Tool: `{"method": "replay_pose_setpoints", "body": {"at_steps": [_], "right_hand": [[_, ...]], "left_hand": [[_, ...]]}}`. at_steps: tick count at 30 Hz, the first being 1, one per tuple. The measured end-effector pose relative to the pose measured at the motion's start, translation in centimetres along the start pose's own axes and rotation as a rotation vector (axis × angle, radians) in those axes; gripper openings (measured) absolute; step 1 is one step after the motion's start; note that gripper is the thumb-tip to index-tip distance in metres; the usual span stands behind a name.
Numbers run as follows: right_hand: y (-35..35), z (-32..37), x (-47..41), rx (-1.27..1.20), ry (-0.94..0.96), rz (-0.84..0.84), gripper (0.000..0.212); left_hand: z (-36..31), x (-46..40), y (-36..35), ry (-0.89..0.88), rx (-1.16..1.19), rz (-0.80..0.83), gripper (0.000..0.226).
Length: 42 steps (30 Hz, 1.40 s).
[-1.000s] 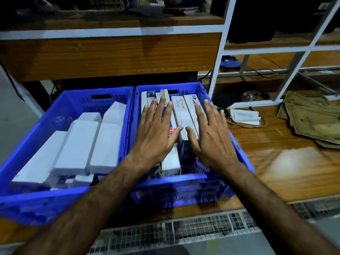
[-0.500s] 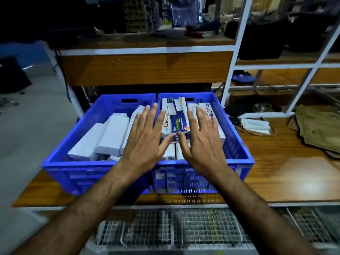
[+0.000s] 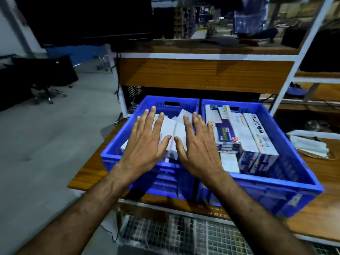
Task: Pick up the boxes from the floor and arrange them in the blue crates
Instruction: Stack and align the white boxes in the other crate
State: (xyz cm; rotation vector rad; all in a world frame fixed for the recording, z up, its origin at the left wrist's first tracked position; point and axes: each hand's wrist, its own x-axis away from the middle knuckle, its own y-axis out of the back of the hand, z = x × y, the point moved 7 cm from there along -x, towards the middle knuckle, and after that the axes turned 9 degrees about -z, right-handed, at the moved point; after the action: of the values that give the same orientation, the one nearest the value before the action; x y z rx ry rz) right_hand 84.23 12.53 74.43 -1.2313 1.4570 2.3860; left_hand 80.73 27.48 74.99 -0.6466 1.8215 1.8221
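Two blue crates stand side by side on a wooden shelf. The left crate [image 3: 114, 153] holds plain white boxes [image 3: 168, 126]. The right crate [image 3: 287, 183] holds printed toothpaste-style boxes [image 3: 257, 137] packed in rows. My left hand [image 3: 145, 142] hovers flat over the left crate's white boxes with fingers spread and straight. My right hand [image 3: 198, 144] is flat too, fingers straight, over the divide between the two crates. Neither hand holds anything. No boxes on the floor are in view.
The wooden shelf [image 3: 86, 173] ends at the left, beside grey floor [image 3: 46, 162]. A wire mesh rack [image 3: 184, 236] lies below the shelf. White packets [image 3: 309, 144] lie right of the crates. A white frame post [image 3: 287, 83] rises behind the right crate.
Both hands have shifted left, from over the right crate's printed boxes to over the left crate's white boxes. The view has pulled back and turned left, showing more floor.
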Motion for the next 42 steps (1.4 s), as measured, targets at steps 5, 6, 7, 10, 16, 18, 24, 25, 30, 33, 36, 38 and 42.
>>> {"method": "replay_pose_setpoints", "body": {"at_steps": [5,6,7,10,16,18,24,25,30,33,36,38,42], "right_hand": [[-5.3,1.6,-2.5,0.032,-0.054,0.050,0.072],[-6.4,1.8,-3.0,0.046,-0.067,0.065,0.073],[-7.4,1.8,-3.4,0.059,-0.079,0.084,0.074],[-10.4,1.9,-4.8,0.098,-0.137,0.112,0.076],[-13.5,1.3,-6.8,0.057,-0.290,0.247,0.081],[-14.3,0.4,-7.4,0.051,-0.330,0.276,0.081],[-16.0,-1.0,-8.3,0.046,-0.409,0.376,0.079],[-16.1,-1.1,-8.3,0.029,-0.421,0.384,0.076],[-15.9,-0.7,-7.1,0.003,-0.424,0.406,0.058],[-15.1,-0.2,-6.6,0.037,-0.392,0.382,0.054],[-14.7,0.3,-6.0,0.082,-0.345,0.363,0.055],[-14.6,0.5,-5.5,0.114,-0.308,0.353,0.058],[-14.8,0.3,-5.0,0.115,-0.275,0.351,0.066]], "left_hand": [[6.2,-1.1,-3.5,0.027,0.011,0.067,0.073],[7.4,-1.4,-4.3,0.035,0.024,0.091,0.076],[8.2,-1.8,-5.1,0.031,0.037,0.106,0.077],[10.3,-3.2,-7.4,0.006,0.097,0.160,0.076],[11.7,-6.1,-12.5,-0.048,0.249,0.347,0.072],[12.2,-6.8,-14.6,-0.035,0.273,0.425,0.078],[12.9,-6.6,-18.5,-0.017,0.316,0.578,0.113],[12.9,-6.5,-18.9,-0.019,0.305,0.582,0.113],[12.6,-4.9,-19.2,-0.107,0.261,0.566,0.109],[12.2,-3.6,-19.1,-0.172,0.227,0.549,0.088],[12.2,-3.1,-17.4,-0.120,0.330,0.544,0.059],[12.1,-2.4,-17.0,-0.108,0.369,0.553,0.049],[12.9,-2.1,-17.4,0.115,0.274,0.515,0.094]]}}
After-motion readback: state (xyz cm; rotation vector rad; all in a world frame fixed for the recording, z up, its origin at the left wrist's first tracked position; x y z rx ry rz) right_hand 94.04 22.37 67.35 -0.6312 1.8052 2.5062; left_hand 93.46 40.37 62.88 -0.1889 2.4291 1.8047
